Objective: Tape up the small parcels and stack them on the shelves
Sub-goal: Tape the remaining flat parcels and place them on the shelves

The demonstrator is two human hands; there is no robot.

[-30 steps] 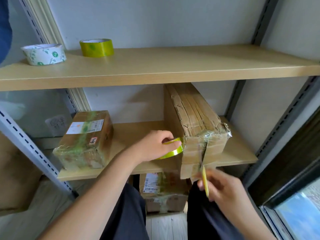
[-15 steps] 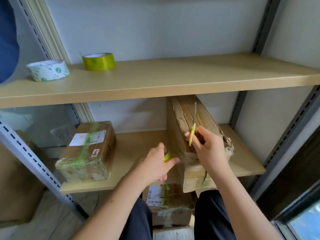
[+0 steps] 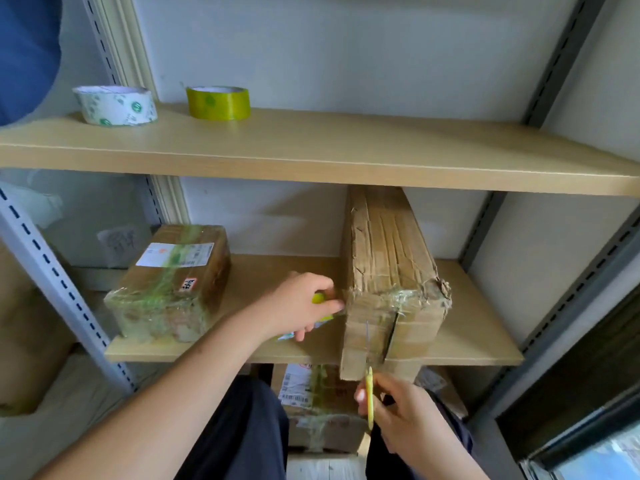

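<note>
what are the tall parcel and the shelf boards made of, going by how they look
Tall parcel: brown corrugated cardboard, matte, with creased, torn edges; glossy clear tape wraps its near end. Shelf boards: pale wood-look panels, smooth and satin, probably laminated board rather than solid wood; the look leaves that open.

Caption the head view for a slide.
Left hand holds tape roll against tall parcel; right hand wields yellow cutter.

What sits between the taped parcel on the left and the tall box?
The left hand, holding a yellow tape roll against the tall box; head view.
</note>
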